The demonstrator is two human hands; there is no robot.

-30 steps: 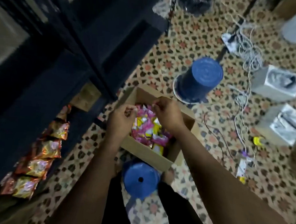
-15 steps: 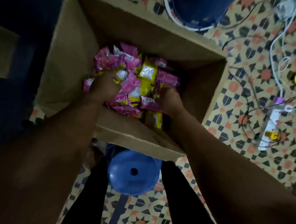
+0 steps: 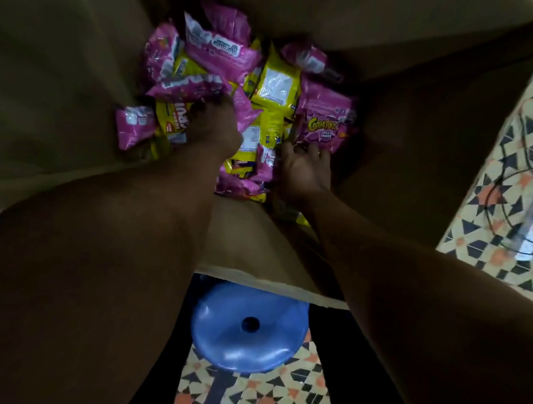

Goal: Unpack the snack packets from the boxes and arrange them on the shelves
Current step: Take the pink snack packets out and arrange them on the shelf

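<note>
Open cardboard box [image 3: 63, 80] on patterned tile floor [image 3: 509, 191]; matte brown walls, plain inner faces, near wall edge runs across the middle of the view. Snack packets [image 3: 223, 74] lie heaped loose at the box bottom: glossy crinkled foil pillow packs, pink and yellow mixed, some face down with white print panels showing. One pink packet [image 3: 324, 124] at the right of the heap, yellow lettering facing up.

Left hand [image 3: 215, 127] reaches down over the near wall into the left-centre of the heap, palm down, fingers curled into the packets; fingertips buried under pink foil, so which packet it grips cannot be told. Right hand [image 3: 304, 169] lower and nearer the near wall, back of hand up, fingers bent with tips at the lower edge of the lettered pink packet; grip or mere touch cannot be told. Both forearms bare, angled in from the lower corners of the view.

Blue plastic stool [image 3: 249, 329], smooth, round, central hole, just outside the near wall, between dark trouser legs. Cables [image 3: 515, 198] on the floor to the right.
</note>
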